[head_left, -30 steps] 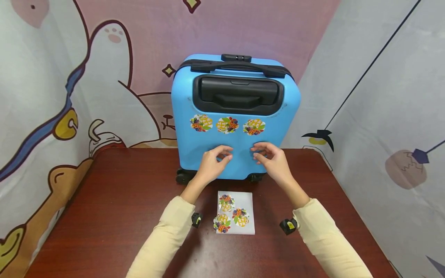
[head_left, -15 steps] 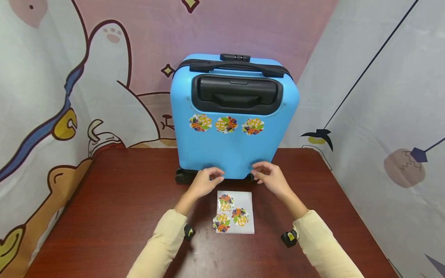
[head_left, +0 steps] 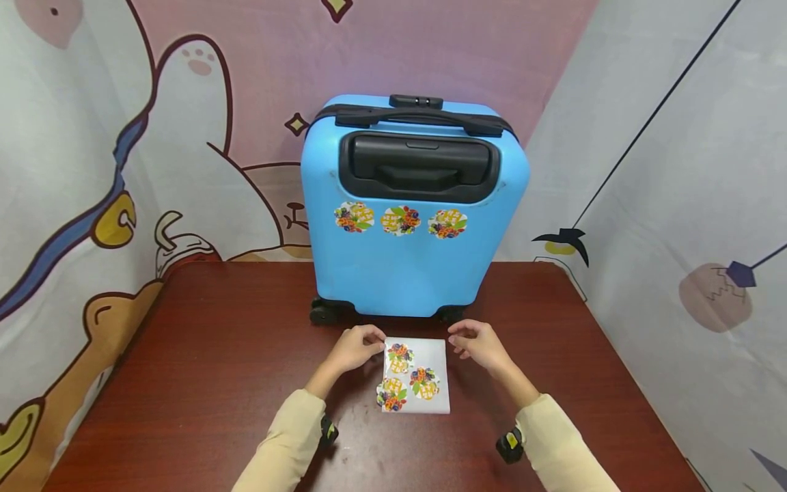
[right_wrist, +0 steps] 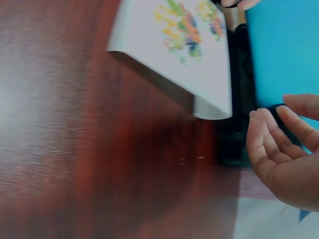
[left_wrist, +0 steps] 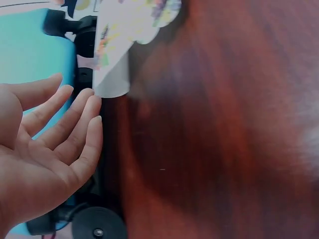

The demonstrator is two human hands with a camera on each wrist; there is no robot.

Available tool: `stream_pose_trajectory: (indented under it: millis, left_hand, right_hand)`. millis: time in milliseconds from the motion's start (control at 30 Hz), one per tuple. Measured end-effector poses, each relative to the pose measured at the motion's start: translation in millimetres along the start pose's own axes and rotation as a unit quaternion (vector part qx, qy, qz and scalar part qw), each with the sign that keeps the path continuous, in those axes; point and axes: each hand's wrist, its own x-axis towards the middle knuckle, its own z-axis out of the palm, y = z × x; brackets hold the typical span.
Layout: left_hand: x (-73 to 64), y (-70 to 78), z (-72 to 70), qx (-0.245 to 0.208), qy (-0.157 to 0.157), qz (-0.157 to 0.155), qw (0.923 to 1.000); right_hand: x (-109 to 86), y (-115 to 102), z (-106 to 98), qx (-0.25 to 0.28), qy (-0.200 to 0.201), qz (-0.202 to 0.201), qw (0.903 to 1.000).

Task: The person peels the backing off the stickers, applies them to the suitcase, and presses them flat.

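A white sticker sheet (head_left: 435, 403) with three round fruit-patterned stickers (head_left: 425, 384) lies on the table in front of a blue suitcase (head_left: 393, 273). Its edges curl up off the wood in both wrist views. My left hand (head_left: 354, 348), fingers relaxed and slightly bent, has its fingertips right at the sheet's far left corner. Beyond the far right corner is my right hand (head_left: 481, 345), its thumb and fingers apart with nothing between them. Three similar stickers (head_left: 401, 221) sit in a row on the suitcase below its black handle recess (head_left: 420, 167).
The suitcase stands upright at the back of the brown table (head_left: 233, 383) on black wheels (head_left: 322, 312). Behind it hangs a cartoon-printed cloth (head_left: 393, 48), which also covers both sides. Black wrist cameras (head_left: 509, 445) are worn at both sleeves.
Both hands have come down from in front of the suitcase's lower face toward me, to the far corners of the sticker sheet. Suitcase and sheet stay in place.
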Motion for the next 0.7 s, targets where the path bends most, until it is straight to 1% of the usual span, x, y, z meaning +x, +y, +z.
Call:
stream_pose_trajectory:
  millis: [133,267,400,700]
  left_hand:
    - [-2.8,-8.9,6.3,-0.005,-0.005,-0.023,0.9997]
    - [-3.5,-14.7,12.5,-0.004,0.011,-0.031,0.9995]
    - [-4.1,-16.1,17.5,-0.012,0.028,-0.035,0.9989]
    - [-3.2,-18.3,28.9,-0.028,0.051,-0.026,0.9979]
  right_hand:
    - [-1.2,11,6,-0.008,0.009,0.02,0.9997]
    - [-2.1,22,12,-0.011,0.01,0.038,0.9992]
    - [-2.3,30,17,-0.004,0.006,0.043,0.9991]
    - [-1.0,40,29,-0.008,0.013,0.055,0.9984]
